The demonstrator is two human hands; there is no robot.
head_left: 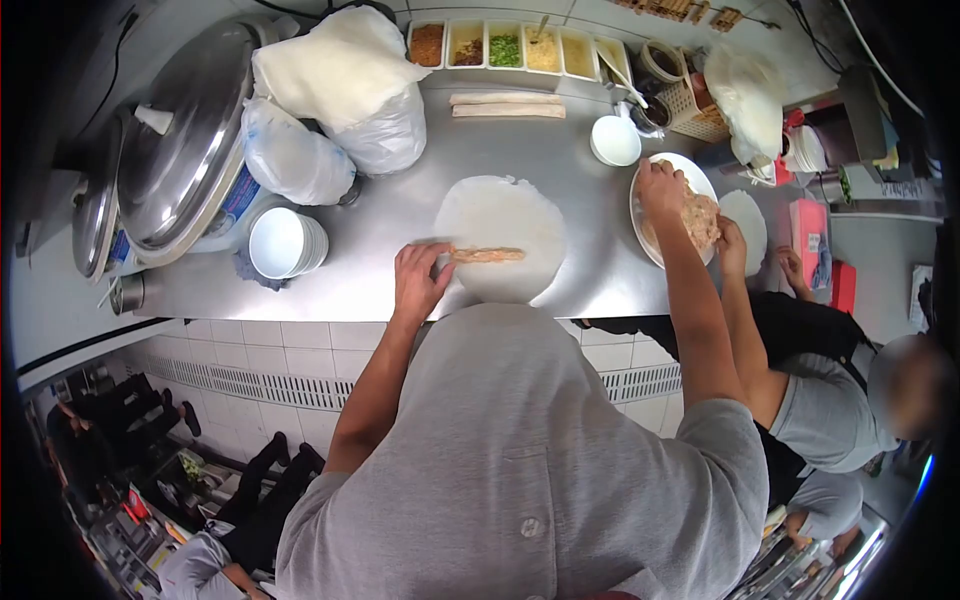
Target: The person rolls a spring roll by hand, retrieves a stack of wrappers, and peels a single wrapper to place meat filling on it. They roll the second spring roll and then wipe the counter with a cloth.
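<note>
A round, thin white dough sheet (pixel 500 205) lies flat on the steel counter in front of me. Across its lower half runs a narrow strip of pinkish meat filling (pixel 490 255). My left hand (pixel 425 275) rests at the sheet's left edge, thumb and forefinger apart, fingertips touching the strip's left end. Over to the right, my right hand (pixel 663 190) is over a white plate (pixel 676 160) heaped with meat filling (pixel 700 220). Its fingers are curled down at the filling, partly hiding what they grip.
Two long pale rolls (pixel 507 105) lie behind the sheet, before a row of topping containers (pixel 505 45). A white bowl (pixel 615 140) stands near the plate. Stacked white cups (pixel 288 243) and plastic bags (pixel 370 120) are left. A co-worker's hand (pixel 732 235) is close on the right, by another dough sheet (pixel 748 230).
</note>
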